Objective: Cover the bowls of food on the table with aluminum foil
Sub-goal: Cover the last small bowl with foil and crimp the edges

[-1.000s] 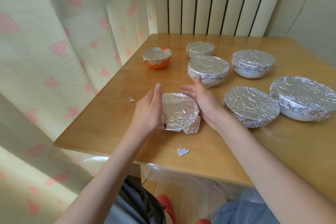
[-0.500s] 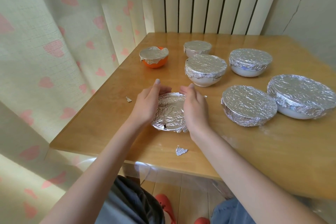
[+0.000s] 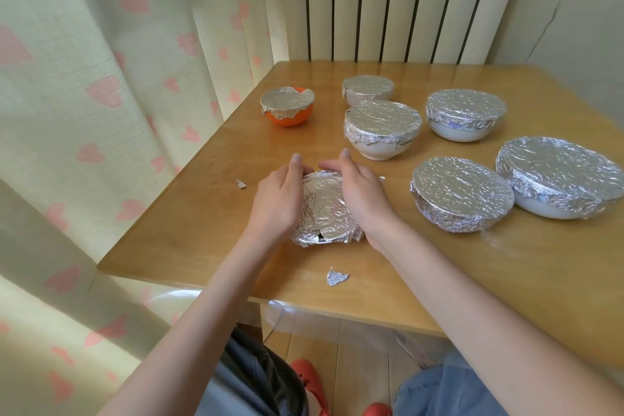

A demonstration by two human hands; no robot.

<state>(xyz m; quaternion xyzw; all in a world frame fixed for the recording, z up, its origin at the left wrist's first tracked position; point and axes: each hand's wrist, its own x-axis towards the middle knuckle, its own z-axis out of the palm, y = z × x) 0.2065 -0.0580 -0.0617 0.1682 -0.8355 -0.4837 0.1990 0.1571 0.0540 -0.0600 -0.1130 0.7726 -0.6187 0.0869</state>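
**Foil-covered bowls on a wooden table, the nearest one being cupped by both hands**

Foil-wrapped low bowl (image 3: 324, 213) is sitting near the front edge of the glossy wooden table (image 3: 209, 213), its crinkled silver cover creased flat on top and bunched along the rim, with a small dark gap showing at the near edge. At the far left, a tiny foil scrap (image 3: 241, 184) is lying on the wood. The bowl's left side is being clasped by the left hand (image 3: 278, 201), fingers curved round the rim and thumb raised. Its right side is being clasped in the same way by the right hand (image 3: 363, 197), palm against the foil. A crumpled triangular foil piece (image 3: 336, 278) is lying just in front of the bowl.

Farther back, a round orange bowl (image 3: 287, 110) is being shown under a smooth, loosely torn cover. To its right, a small pale bowl (image 3: 368, 90) and a deeper white bowl (image 3: 382, 128) are standing under tightly pleated foil. Beyond these, three wider white bowls are resting, well apart from the hands: one at the back (image 3: 465, 118), one nearer (image 3: 462, 194), and the largest at the right edge (image 3: 560, 177), all with pebbled, wrinkled tops.
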